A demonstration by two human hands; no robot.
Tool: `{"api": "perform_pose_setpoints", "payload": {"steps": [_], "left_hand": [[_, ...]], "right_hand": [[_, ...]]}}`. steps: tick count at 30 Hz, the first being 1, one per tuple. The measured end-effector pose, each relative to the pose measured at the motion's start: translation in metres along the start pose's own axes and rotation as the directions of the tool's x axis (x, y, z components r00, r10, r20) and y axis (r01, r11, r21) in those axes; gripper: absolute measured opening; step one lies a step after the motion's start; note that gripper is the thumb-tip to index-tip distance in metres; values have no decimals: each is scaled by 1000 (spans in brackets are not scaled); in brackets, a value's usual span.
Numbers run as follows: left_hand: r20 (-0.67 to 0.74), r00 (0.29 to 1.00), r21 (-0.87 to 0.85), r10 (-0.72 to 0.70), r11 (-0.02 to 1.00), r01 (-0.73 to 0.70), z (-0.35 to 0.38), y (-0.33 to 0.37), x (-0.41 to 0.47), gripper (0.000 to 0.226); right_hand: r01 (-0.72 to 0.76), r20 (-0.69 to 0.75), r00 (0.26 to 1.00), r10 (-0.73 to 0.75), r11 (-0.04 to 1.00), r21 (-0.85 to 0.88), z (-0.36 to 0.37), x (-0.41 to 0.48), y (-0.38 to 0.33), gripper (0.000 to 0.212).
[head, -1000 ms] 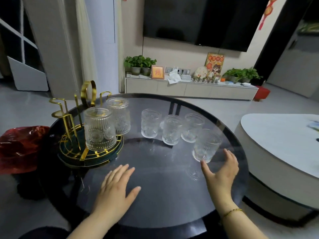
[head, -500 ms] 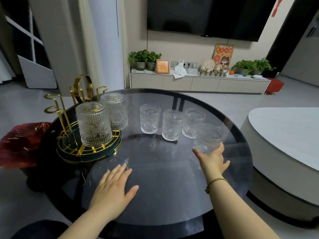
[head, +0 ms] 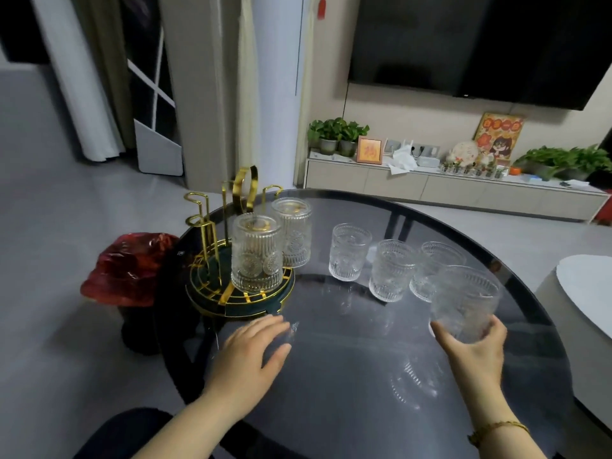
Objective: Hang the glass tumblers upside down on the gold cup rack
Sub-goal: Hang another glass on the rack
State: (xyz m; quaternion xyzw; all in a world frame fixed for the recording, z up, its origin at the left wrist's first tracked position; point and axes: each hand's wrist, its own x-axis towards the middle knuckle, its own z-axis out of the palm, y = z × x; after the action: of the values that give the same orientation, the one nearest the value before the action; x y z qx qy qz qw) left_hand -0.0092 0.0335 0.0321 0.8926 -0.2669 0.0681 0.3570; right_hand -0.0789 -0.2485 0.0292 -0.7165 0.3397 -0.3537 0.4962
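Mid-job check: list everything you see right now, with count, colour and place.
rack: 1, gold with dark green base, table's left edge
hung tumblers: 2, clear, upside down on the rack
standing tumblers: 3, clear, upright mid-table
held tumbler: 1, clear, in the right hand
table: 1, dark glass, round
red bag: 1, left of the table
TV: 1, black, on the wall
cabinet: 1, beige, under the TV
plants: green, several pots on the cabinet
left hand: flat on the table
right hand: gripping the tumbler's base, gold bracelet on the wrist
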Motion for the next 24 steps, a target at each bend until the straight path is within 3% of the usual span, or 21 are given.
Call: {"api": "perform_pose_setpoints", "payload": {"steps": [3, 6, 9, 13, 18, 24], "left_hand": [[-333, 938, -34, 97, 993, -114, -44, -2, 17, 34], [-462, 875, 79, 145, 989, -123, -80, -10, 40, 52], [-448, 890, 119, 85, 992, -35, -96, -27, 60, 57], [-311, 948, 239, 67, 971, 10, -98, -48, 77, 63], [-269, 959, 285, 88, 958, -8, -97, -55, 83, 69], [-308, 941, 264, 139, 963, -56, -98, -58, 85, 78]], "right_hand": [[98, 69, 993, -100, 995, 36, 8, -1, -29, 71], [184, 194, 962, -194, 981, 67, 22, 3, -65, 58], [234, 219, 941, -257, 964, 126, 35, 13, -99, 54], [251, 210, 936, -282, 954, 162, 51, 30, -145, 56], [236, 437, 861, -262, 965, 113, 80, 43, -201, 82], [323, 536, 797, -277, 946, 8, 133, 61, -239, 54]]}}
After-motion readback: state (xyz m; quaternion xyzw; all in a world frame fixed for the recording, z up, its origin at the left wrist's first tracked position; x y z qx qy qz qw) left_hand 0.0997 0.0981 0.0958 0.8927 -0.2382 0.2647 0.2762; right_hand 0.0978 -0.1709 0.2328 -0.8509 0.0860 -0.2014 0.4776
